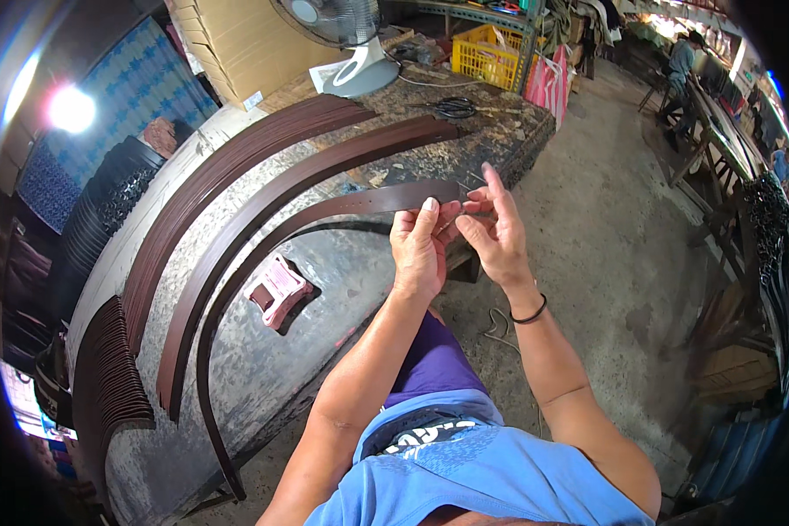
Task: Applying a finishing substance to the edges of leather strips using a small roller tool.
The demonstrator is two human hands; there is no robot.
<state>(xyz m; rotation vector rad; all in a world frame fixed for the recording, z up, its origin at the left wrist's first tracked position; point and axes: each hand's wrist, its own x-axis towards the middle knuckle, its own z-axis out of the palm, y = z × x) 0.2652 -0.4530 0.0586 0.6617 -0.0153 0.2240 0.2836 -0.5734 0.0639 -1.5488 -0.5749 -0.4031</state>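
My left hand (419,252) is closed around one end of a brown belt strap (324,209), thumb on top. A row of small holes shows in the strap, which curves away left across the table and hangs over its near edge. My right hand (502,238) is right at that end, index finger stretched upward and the other fingers bent toward the thumb. Something thin and shiny shows by its fingertips, too small to name. Behind the strap lie a narrow stack of brown straps (307,175) and a wider stack (228,188). A small pink and white box (280,291) sits nearer me.
Dark scissors (454,107) lie toward the far end of the worn table (342,276). A fan (355,74) and a large cardboard box (245,44) stand at the back. More straps (110,377) are heaped at left. Another person (679,70) sits far right.
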